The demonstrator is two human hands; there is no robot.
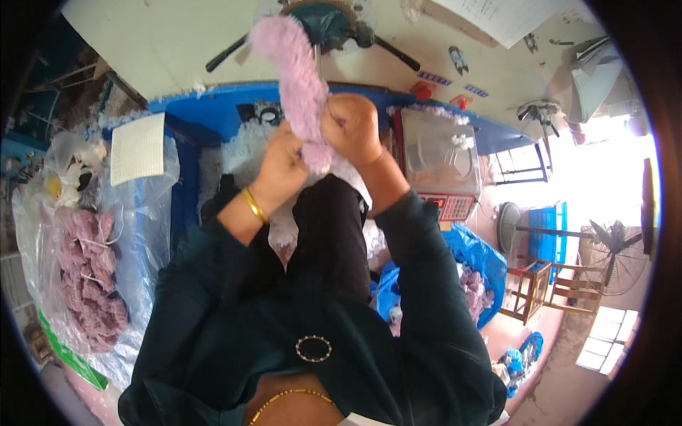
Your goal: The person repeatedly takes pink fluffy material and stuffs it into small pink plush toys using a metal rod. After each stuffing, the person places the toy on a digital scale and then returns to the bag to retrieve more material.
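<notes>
A long, fuzzy pink plush piece [302, 89] stretches from between my hands up over the edge of the pale table. My left hand [283, 165] is closed round its lower end. Against its right side, my right hand [353, 128] is closed in a fist and grips the plush; the fingertips are hidden. Just behind the plush, a thin metal rod [317, 60] runs from a dark green round fixture [320, 25] with black handles. White fluffy fibre [245, 153] lies below the table edge and around my legs.
A scale with a red keypad [455, 207] stands at right, above a blue bag [490, 266] of pink pieces. Clear plastic bags hold pink plush pieces [89, 284] at left. Small snips [458, 60] lie on the table. A fan [612, 255] and wooden chair [526, 291] stand farther right.
</notes>
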